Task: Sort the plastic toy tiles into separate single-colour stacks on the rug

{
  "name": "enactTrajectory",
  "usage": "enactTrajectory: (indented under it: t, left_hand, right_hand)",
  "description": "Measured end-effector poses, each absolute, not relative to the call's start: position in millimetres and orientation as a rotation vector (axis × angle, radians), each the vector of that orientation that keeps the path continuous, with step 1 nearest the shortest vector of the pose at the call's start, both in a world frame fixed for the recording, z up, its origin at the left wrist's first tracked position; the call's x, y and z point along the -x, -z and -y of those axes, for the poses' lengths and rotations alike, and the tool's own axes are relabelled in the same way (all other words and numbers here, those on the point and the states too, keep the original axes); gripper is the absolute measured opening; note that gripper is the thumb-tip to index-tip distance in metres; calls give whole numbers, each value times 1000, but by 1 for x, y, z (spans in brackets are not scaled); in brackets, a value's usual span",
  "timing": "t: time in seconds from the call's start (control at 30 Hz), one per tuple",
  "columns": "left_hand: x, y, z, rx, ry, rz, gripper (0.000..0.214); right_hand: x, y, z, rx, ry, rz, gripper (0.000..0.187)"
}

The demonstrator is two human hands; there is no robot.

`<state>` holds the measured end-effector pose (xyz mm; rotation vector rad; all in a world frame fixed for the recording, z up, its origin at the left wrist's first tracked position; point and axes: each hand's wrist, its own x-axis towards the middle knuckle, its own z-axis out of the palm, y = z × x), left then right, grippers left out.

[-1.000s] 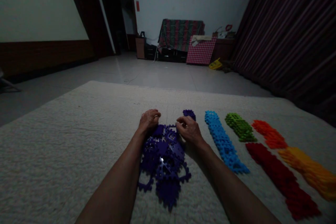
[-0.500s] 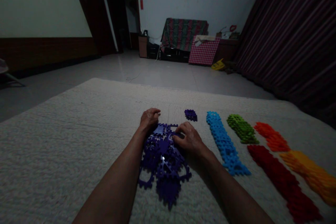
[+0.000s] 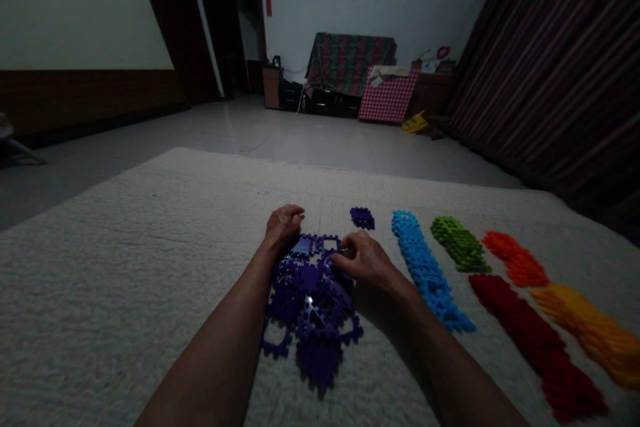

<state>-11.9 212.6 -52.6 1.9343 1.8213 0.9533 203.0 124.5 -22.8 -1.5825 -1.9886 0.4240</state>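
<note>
Many purple interlocking plastic tiles with toothed edges lie in a loose, overlapping pile before me. At the pile's far left edge rests my left hand, its fingers curled in; whatever may be under them is hidden. My right hand is over the pile's right side, thumb and index finger closed at the edge of a purple tile with a square hole. The other right fingers are bent. Beyond the right hand sits a small separate stack of purple tiles.
Rows of tiles lie to the right: blue, green, orange, dark red and yellow. All are on a cream quilted mat. A tiled floor, covered furniture and a curtain lie beyond.
My right hand has shifted slightly to the right, and its thumb and index finger have drawn together. The left hand stays nearly still. The view has tilted very slightly.
</note>
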Motion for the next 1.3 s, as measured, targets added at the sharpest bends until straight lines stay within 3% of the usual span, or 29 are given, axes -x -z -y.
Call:
enactTrajectory:
  t: [0.23, 0.4, 0.47, 0.6, 0.67, 0.93, 1.3]
  left_hand:
    - [12, 54, -212, -1925, -987, -1810, 32]
    - [12, 53, -210, -1932, -1012, -1799, 33]
    - [11, 52, -209, -1932, -1018, -1798, 33]
    - [11, 51, -209, -1891, -1008, -1802, 32]
    - [11, 50, -209, -1882, -995, -1809, 33]
    - [12, 52, -210, -1975, -987, -1810, 33]
    - [12, 52, -210, -1931, -992, -1807, 30]
  right_hand:
    - [-197, 18, -116, 1613, -600, 2031, 32]
    - [-209, 15, -127, 1466, -922, 1925, 15]
    - [-214, 13, -132, 1475, -804, 1842, 14]
    - [-219, 18, -134, 1622, -114, 1803, 17]
    - [-222, 24, -133, 1677, 14, 1863, 20]
    - [-239, 32, -135, 1716, -332, 2175, 29]
    - [-205, 30, -124, 2090, -13, 1887, 36]
